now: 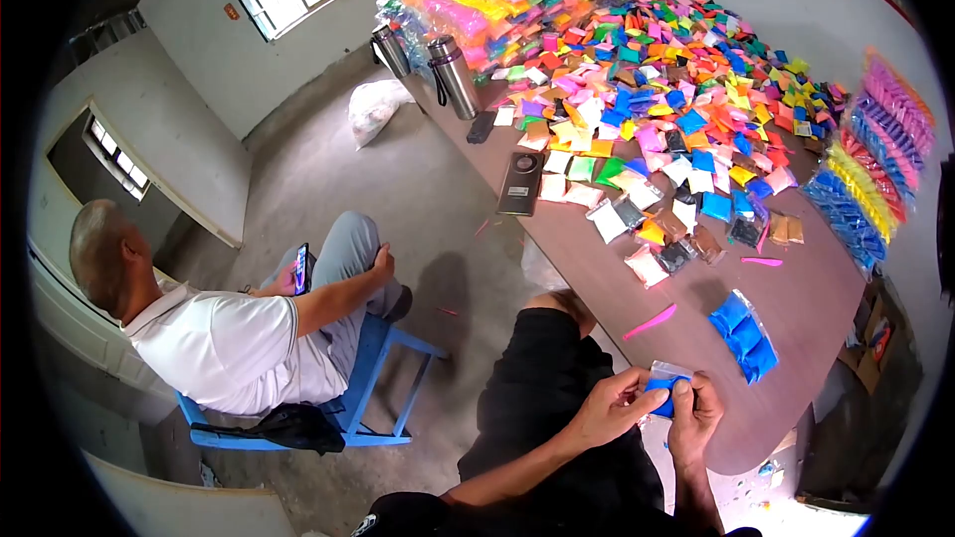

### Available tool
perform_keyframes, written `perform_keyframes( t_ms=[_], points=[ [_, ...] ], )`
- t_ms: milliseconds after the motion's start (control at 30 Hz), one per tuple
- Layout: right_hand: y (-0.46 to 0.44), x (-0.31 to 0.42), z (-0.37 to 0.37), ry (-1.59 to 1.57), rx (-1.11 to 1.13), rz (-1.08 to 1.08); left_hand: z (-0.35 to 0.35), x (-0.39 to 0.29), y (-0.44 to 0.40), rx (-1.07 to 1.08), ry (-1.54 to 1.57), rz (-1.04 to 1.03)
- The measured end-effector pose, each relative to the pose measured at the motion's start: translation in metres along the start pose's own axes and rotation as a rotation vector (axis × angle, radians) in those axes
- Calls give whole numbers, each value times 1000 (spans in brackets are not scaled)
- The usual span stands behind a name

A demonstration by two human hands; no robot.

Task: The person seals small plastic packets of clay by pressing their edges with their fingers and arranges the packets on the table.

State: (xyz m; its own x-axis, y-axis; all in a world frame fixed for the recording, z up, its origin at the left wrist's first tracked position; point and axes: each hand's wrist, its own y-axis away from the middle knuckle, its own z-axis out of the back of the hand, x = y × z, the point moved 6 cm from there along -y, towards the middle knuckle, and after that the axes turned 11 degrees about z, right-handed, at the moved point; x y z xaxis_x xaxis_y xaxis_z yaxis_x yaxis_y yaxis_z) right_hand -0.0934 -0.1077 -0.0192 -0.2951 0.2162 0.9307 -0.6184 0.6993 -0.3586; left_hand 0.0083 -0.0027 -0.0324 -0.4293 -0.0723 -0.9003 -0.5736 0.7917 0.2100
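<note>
A small clear zip bag with blue stuff inside [661, 404] is held between both my hands, over my lap at the table's near edge. My left hand [615, 406] pinches its left side, thumb and fingers closed. On the other side my right hand [693, 414] is closed on the bag, its thumb against the blue part. A clear pack of several blue packets [743, 336] lies on the table just beyond my right hand. To the left of that pack lies a pink plastic tool [650, 322], with another pink tool [762, 262] farther back.
A large heap of colourful small packets [647, 89] covers the brown table's [597, 278] far part. A phone [520, 184] and steel flasks [455, 80] stand or lie along its left edge. At left, a person [229, 338] sits on a blue chair [398, 358], holding a phone.
</note>
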Motion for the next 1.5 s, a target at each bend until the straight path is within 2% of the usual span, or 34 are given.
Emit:
perform_keyframes(
  t_ms=[100, 167, 200, 300, 367, 567, 633, 700, 800, 900, 1000, 1133, 1200, 1333, 1433, 1500],
  points=[
    [5, 2, 2, 11, -5, 21, 1, 2, 7, 51, -148, 15],
    [13, -2, 2, -29, -35, -39, 1, -10, 11, -11, -265, -49],
    [16, 1, 0, -45, 8, -71, 2, -9, 13, 30, -341, 14],
    [21, 4, -1, -20, 24, -67, 1, -9, 20, 36, -327, 43],
    [25, 8, 2, 21, 6, -40, -8, -12, 25, 94, -164, 23],
    [34, 13, 9, -25, -45, -44, -12, -3, 31, 153, -337, 51],
    [37, 15, 8, -53, -35, -74, -14, -6, 30, 100, -192, -5],
    [38, 19, 2, -72, -33, -99, -11, -10, 33, 125, -211, 3],
    [35, 25, -2, -119, -16, -85, -12, -14, 36, 172, -29, 24],
    [32, 20, -4, -98, 19, -114, 0, -14, 35, 161, -87, 92],
    [23, 25, -12, -59, 36, -136, 4, -21, 31, 66, -150, 70],
    [12, 31, -21, -9, 57, -193, 13, -33, 25, 82, -93, 132],
    [6, 29, -28, 3, 63, -172, 18, -43, 21, 114, -96, 43],
    [2, 24, -43, 3, 122, -191, 30, -55, 17, -2, -83, 44],
    [0, 20, -48, 39, 125, -181, 39, -51, 14, -4, -115, -12],
    [-2, 15, -44, 33, 84, -213, 45, -45, 12, 31, -153, 33]
  ],
)
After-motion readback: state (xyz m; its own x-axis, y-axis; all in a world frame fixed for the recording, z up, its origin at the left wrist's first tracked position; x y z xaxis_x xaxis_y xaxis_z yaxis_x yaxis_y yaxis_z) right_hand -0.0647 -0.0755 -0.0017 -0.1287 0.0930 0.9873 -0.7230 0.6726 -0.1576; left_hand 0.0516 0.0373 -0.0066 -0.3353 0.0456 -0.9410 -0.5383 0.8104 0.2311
